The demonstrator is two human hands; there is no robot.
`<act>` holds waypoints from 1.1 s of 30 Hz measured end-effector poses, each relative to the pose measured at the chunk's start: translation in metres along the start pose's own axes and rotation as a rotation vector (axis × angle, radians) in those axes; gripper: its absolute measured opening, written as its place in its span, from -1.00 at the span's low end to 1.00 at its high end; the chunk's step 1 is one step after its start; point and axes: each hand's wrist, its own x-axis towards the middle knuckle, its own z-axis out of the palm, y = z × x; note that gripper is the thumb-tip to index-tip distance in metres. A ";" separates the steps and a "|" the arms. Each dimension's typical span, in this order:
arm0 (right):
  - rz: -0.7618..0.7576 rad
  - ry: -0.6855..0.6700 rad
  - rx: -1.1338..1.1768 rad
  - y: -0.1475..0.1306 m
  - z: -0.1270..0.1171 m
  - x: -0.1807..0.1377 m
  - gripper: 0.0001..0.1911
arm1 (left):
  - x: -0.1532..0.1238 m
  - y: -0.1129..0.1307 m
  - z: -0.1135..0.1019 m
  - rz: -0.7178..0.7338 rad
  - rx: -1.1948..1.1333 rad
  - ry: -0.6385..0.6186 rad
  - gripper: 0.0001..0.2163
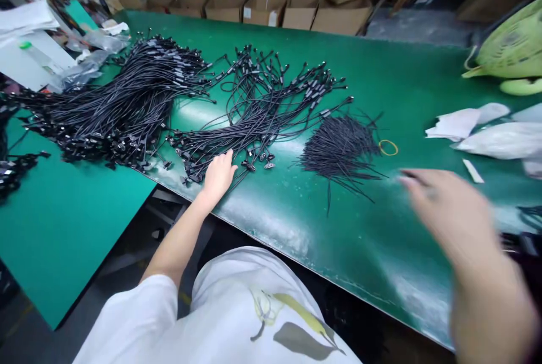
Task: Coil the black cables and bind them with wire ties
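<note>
My left hand (219, 173) is at the near edge of a loose spread of black cables (254, 115) with small metal-tipped connectors. Its fingers are closed on a cable among the connector ends; which one is partly hidden. My right hand (453, 211) is smeared by motion above the right part of the green table (339, 251). A dark streak shows at its fingertips, too blurred to name. Between the hands lies a heap of thin black ties (341, 147), with a yellow rubber band (388, 147) beside it.
A large pile of black cables (135, 87) covers the left side. White plastic bags (495, 135) and a green fan (514, 42) are at the right. Cardboard boxes (262, 9) line the far edge. A lower green surface (63, 228) adjoins at near left.
</note>
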 end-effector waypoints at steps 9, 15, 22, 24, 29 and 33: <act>-0.290 -0.224 0.200 -0.170 0.117 0.154 -0.71 | -0.064 0.077 -0.078 -0.074 -0.782 -0.576 -0.85; -0.019 -0.112 0.091 -0.109 0.118 0.248 -0.68 | -0.096 0.026 -0.154 -0.085 -1.520 0.037 -0.84; -0.113 -0.226 -0.313 -0.114 0.064 0.165 -0.72 | -0.058 0.002 -0.129 -0.235 -0.890 0.382 -0.77; -0.225 -0.451 -0.210 -0.139 0.052 0.115 -0.78 | -0.055 0.021 -0.095 -0.078 -0.613 0.178 -0.74; -0.373 -0.441 0.069 -0.164 0.015 0.058 -0.68 | -0.064 0.071 -0.023 0.149 -0.499 -0.375 -0.70; -0.292 -0.371 0.074 -0.122 0.007 0.059 -0.65 | -0.063 0.078 -0.019 -0.087 -0.743 -0.747 -0.70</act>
